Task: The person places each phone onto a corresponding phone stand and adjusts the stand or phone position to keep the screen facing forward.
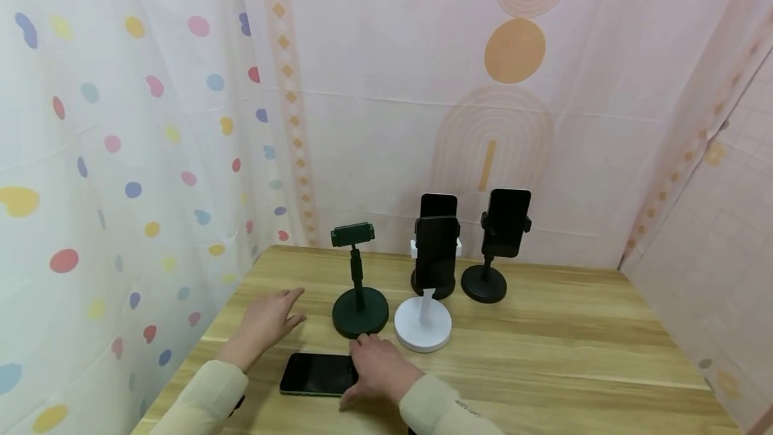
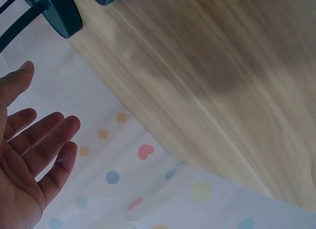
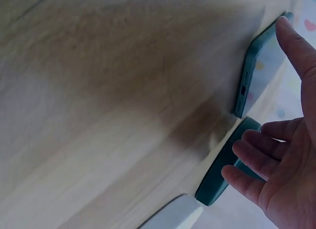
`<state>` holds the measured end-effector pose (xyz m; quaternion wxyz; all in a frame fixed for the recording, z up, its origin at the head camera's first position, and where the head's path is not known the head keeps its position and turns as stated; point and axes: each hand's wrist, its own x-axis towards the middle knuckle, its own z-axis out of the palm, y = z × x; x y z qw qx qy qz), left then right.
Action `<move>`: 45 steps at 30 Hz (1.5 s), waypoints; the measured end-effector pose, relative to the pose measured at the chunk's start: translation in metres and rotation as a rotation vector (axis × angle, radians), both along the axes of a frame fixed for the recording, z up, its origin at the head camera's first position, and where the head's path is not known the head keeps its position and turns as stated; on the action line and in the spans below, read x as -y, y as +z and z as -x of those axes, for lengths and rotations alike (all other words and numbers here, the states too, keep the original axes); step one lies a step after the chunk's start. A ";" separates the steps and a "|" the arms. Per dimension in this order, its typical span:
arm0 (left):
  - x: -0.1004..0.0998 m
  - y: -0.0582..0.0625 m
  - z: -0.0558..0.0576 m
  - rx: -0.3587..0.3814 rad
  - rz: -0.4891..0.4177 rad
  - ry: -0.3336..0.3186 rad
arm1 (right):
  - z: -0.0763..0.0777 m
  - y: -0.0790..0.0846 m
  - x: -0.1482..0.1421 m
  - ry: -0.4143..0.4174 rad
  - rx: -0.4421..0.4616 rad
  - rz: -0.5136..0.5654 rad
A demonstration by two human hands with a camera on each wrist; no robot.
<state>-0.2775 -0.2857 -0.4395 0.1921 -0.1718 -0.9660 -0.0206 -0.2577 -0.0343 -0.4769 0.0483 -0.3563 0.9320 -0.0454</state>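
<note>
A dark phone point(image 1: 317, 374) in a green case lies flat on the table near its front. My right hand point(image 1: 379, 369) is over the phone's right end, fingers spread. In the right wrist view the thumb point(image 3: 295, 44) is at the phone's edge; whether it touches is unclear. The other fingers are apart from the phone, before the base of the green phone stand point(image 1: 360, 312). That stand's holder has no phone in it. My left hand point(image 1: 266, 321) hovers left of the stand, fingers loosely extended and holding nothing.
A white phone stand point(image 1: 423, 331) holding a phone point(image 1: 437, 252) stands right of the green one. Behind it is a black stand with another phone point(image 1: 439, 204). Farther right, a second black stand point(image 1: 484, 284) bears a phone point(image 1: 507, 222). Patterned curtains point(image 1: 374, 146) enclose the wooden table point(image 1: 574, 354).
</note>
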 end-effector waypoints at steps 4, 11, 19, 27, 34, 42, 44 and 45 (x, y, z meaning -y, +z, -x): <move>0.001 0.000 -0.002 0.000 -0.009 -0.003 | -0.002 -0.003 0.008 -0.003 0.020 -0.010; 0.003 0.000 -0.004 0.002 -0.017 0.002 | -0.005 -0.008 0.021 0.009 0.010 -0.014; 0.005 -0.004 -0.004 0.006 -0.012 -0.003 | -0.002 -0.009 0.027 -0.004 0.019 -0.021; 0.005 -0.006 -0.004 -0.022 -0.019 -0.017 | -0.004 -0.002 0.028 -0.010 0.057 -0.045; 0.005 -0.004 -0.003 -0.014 -0.016 -0.015 | -0.003 0.000 0.030 -0.025 0.096 -0.065; 0.003 -0.002 -0.001 0.016 -0.017 -0.014 | -0.001 0.000 0.030 -0.045 0.121 -0.053; 0.003 -0.002 -0.001 0.020 -0.015 -0.012 | -0.001 0.000 0.029 -0.044 0.119 -0.050; 0.003 -0.002 -0.001 0.023 -0.014 -0.011 | -0.002 0.001 0.029 -0.043 0.115 -0.049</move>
